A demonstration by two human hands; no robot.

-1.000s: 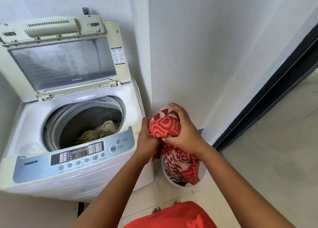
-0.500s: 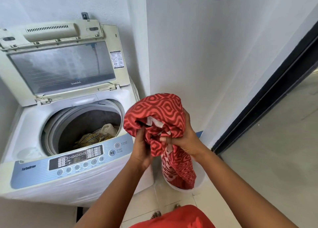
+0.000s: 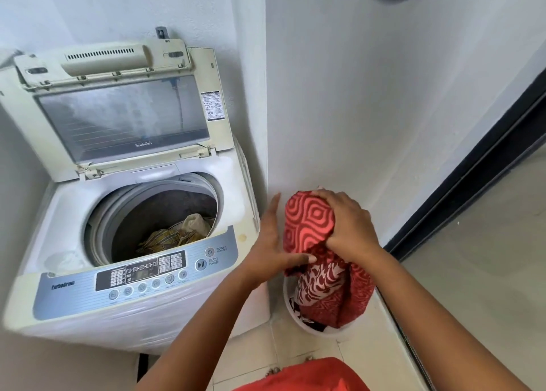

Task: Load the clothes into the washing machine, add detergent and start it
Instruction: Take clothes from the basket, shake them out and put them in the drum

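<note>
A white top-loading washing machine (image 3: 236, 201) stands at the left with its lid (image 3: 118, 116) raised. A few clothes (image 3: 174, 235) lie at the bottom of its drum. To the machine's right, a red patterned cloth (image 3: 310, 222) hangs bunched above a white bucket (image 3: 322, 331) on the floor, its lower end still inside the bucket. My right hand (image 3: 345, 225) grips the top of the cloth. My left hand (image 3: 271, 248) rests flat against the cloth's left side, fingers extended and thumb pressing the fabric.
The control panel (image 3: 141, 272) with its start button (image 3: 201, 264) faces me at the machine's front. A white wall corner (image 3: 266, 95) rises just right of the machine. A dark door frame (image 3: 472, 166) runs along the right. Darker clothes show in the bucket.
The cloth bundle has dropped from chest height near the machine's corner back down and rightwards over the bucket. My left hand has loosened from gripping to lying flat against it.
</note>
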